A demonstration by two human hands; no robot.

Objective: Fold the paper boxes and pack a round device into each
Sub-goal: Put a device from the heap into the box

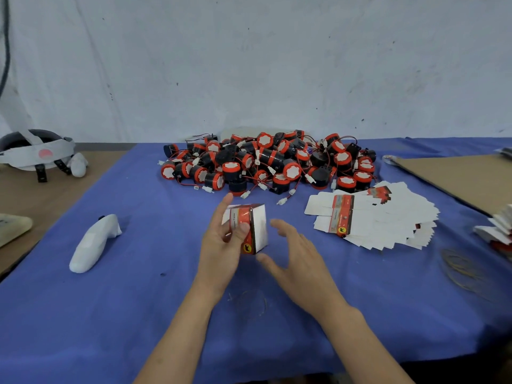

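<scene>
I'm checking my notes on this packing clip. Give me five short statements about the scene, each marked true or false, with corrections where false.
1. The left hand holds the folded box. True.
2. The right hand grips a round device. False: it is open and holds nothing.
3. The pile of round devices lies beyond the box. True.
4. The flat box blanks lie left of the hands. False: they are fanned out on the right.
5. A white controller lies on the blue cloth. True.
</scene>
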